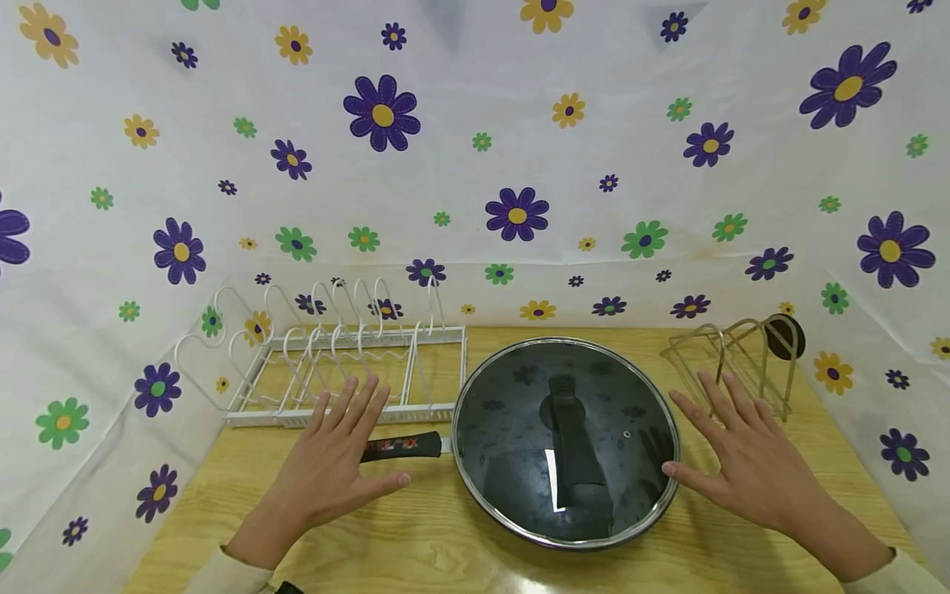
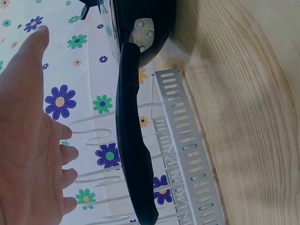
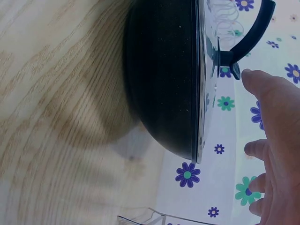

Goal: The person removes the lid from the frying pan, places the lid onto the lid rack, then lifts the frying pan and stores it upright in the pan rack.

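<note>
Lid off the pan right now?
No, the right wrist view shows the glass lid sitting on the pan, edge to edge.

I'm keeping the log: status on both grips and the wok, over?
Left grip, right grip: open, empty. Wok: on table, glass lid on. White wire rack beyond wok handle.

Left hand (image 2: 28,145) beside a black pan handle (image 2: 133,136)
The hand lies left of the handle, a gap between them; at the handle's one end, a riveted metal bracket (image 2: 145,29) meets the dark pan (image 2: 164,23); behind it, white wire hoops (image 2: 98,179) and floral cloth (image 2: 84,84); right of it, a slotted rail (image 2: 184,136) and wood-grained table (image 2: 248,117)
</note>
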`<state>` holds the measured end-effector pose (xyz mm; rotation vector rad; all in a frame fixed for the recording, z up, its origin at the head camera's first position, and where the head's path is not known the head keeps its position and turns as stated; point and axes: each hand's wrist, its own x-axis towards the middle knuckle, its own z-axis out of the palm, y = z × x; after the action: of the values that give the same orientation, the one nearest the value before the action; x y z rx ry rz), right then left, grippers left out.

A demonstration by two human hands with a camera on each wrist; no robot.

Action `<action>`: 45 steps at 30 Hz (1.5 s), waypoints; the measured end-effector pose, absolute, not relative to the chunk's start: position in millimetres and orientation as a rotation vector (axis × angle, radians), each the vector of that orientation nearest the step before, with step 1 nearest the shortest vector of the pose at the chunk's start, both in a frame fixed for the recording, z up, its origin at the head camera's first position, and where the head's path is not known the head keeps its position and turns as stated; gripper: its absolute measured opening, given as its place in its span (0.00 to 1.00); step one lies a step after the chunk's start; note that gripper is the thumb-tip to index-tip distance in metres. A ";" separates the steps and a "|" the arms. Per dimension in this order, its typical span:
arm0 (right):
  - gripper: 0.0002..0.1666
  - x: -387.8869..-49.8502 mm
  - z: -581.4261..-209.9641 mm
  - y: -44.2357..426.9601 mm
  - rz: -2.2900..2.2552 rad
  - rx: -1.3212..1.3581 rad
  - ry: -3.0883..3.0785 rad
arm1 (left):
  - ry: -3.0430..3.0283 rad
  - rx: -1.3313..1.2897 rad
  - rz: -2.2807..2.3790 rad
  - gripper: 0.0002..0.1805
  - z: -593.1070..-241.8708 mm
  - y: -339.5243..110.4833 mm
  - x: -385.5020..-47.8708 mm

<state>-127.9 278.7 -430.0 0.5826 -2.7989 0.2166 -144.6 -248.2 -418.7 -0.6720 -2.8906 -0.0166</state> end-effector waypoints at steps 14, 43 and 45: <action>0.54 -125.8 -419.5 280.7 0.327 0.585 -2.833 | -2.874 -0.711 -0.059 0.60 -416.1 -250.7 -145.7; 0.36 -135.9 -390.0 224.6 0.975 0.693 -2.768 | -2.905 -0.803 -0.286 0.45 -422.4 -272.5 -160.1; 0.34 -136.4 -392.3 220.4 1.040 0.688 -2.744 | -2.907 -0.794 -0.316 0.44 -425.9 -273.4 -159.7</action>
<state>-136.4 220.4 -392.3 0.6883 -2.7439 1.0397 -159.7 -273.4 -425.9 -0.7944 -2.9070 -0.3161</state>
